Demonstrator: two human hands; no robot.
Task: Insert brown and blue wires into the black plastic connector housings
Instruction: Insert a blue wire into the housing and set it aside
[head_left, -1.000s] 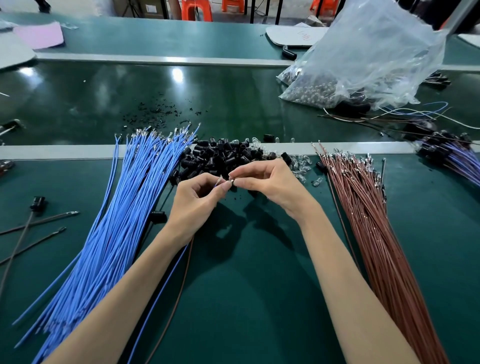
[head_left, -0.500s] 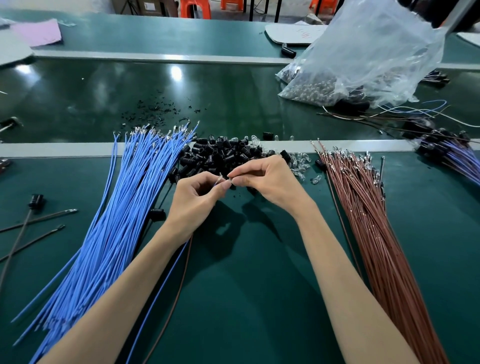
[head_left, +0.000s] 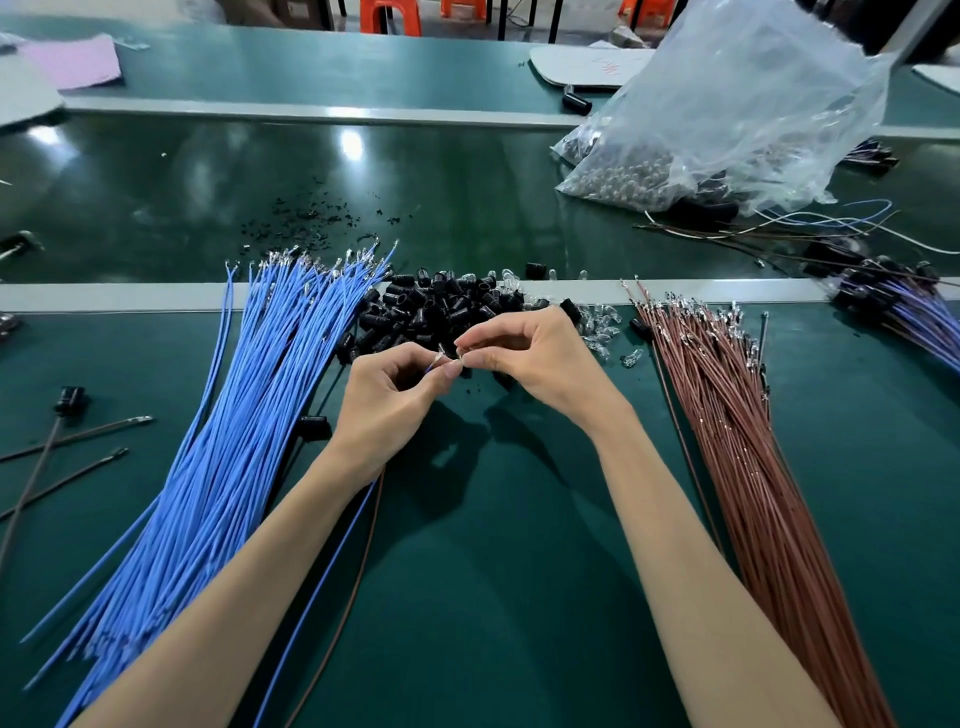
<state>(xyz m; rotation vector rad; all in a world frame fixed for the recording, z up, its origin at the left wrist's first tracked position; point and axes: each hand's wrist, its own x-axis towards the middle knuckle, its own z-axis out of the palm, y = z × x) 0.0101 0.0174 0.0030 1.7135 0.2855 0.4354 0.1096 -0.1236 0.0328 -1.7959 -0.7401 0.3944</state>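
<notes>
Two bare hands meet above the dark green counter (head_left: 493, 571), just in front of a single heap of small black plastic connector housings (head_left: 431, 306), too many to be counted. The left hand (head_left: 389, 400) is curled. In its grip the metal-tipped end of one blue wire (head_left: 335, 561) is pinched between thumb and forefinger. One brown wire (head_left: 366, 566) is seen running out from under the same wrist, and both trail toward the near edge. The right hand (head_left: 540, 364) is drawn into a fingertip pinch that touches the left fingertips; whether anything is held in that grip cannot be told.

One fanned bundle of blue wires (head_left: 223, 457) is laid to the left of the hands and one bundle of brown wires (head_left: 753, 467) to the right, the strands in each beyond counting. One lone black housing (head_left: 314, 427) is lying just beside the left wrist. A scatter of small clear bulbs (head_left: 597, 327) is found between the heap and the brown bundle. Three loose dark wires (head_left: 104, 431) are lying at the far left, one of them fitted with a black cap (head_left: 70, 400). One clear plastic bag (head_left: 727, 104) is set at the far right, with one cluster of assembled wires (head_left: 898, 306) near it.
</notes>
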